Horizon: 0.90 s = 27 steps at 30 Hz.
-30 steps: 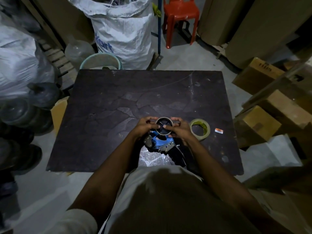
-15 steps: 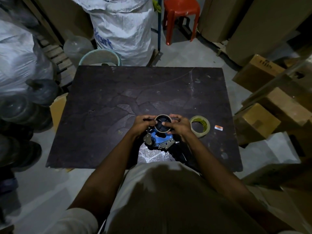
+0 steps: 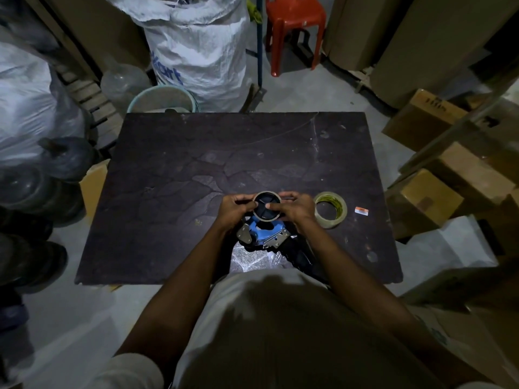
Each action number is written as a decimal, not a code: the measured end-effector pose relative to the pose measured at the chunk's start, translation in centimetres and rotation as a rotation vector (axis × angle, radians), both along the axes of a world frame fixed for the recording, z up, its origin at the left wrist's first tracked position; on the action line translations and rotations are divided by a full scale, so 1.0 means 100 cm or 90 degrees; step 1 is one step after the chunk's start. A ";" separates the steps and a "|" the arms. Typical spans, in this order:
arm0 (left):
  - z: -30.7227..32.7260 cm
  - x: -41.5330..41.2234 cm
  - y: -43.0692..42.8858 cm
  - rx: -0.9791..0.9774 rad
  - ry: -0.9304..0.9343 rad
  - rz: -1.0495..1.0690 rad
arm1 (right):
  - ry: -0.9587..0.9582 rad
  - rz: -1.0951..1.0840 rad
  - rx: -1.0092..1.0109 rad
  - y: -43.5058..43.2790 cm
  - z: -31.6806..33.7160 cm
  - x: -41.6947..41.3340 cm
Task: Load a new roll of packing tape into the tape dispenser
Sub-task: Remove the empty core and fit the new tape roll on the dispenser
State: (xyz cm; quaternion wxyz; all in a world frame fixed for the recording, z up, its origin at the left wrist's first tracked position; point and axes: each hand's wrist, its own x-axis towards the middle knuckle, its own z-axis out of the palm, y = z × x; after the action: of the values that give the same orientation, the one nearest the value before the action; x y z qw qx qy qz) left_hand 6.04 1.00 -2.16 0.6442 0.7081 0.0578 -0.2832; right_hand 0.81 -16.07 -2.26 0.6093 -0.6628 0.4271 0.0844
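Fingers [image 3: 247, 198] of the left hand [image 3: 235, 206] are curled round the left edge of a thin brown cardboard tape core [image 3: 267, 206] sitting on the black spoked hub of the blue-and-metal tape dispenser [image 3: 264, 236], thumb pressing on the hub's face, while the right hand [image 3: 297, 208] does the same thing from the other side, so both are closed onto that ring. It's dim there, so hard to say whether the ring is fully seated on the hub or partway off. The dispenser sits near the front edge of the dark, scuffed square table top [image 3: 196, 175], its black handle pointing back toward the person, partly over a crinkly clear plastic sheet [image 3: 252, 261]. The clear packing tape roll with the yellowish core [image 3: 330, 209] lies flat on the table just beside the right hand, not touched by either hand. Further right there's a small orange-and-white label [image 3: 361, 211] lying by itself. Behind the table: a pale green bucket [image 3: 161, 99], a big white woven sack [image 3: 196, 46] and a red plastic chair [image 3: 295, 26]; brown cardboard boxes [image 3: 432, 200] are stacked along the right.
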 end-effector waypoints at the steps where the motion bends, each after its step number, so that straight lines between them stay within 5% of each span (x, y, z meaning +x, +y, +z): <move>1: 0.000 0.000 0.000 0.004 -0.005 0.002 | 0.007 -0.001 -0.013 0.000 -0.003 0.001; 27: 0.019 -0.001 -0.008 -0.010 0.045 0.035 | 0.009 0.047 -0.201 0.003 0.012 0.001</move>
State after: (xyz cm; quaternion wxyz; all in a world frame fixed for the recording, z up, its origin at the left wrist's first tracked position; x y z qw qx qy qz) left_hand 5.99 0.20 -0.24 0.6546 0.6908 0.0976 -0.2910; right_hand 0.87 -15.73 -1.05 0.4910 -0.7649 0.4146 0.0429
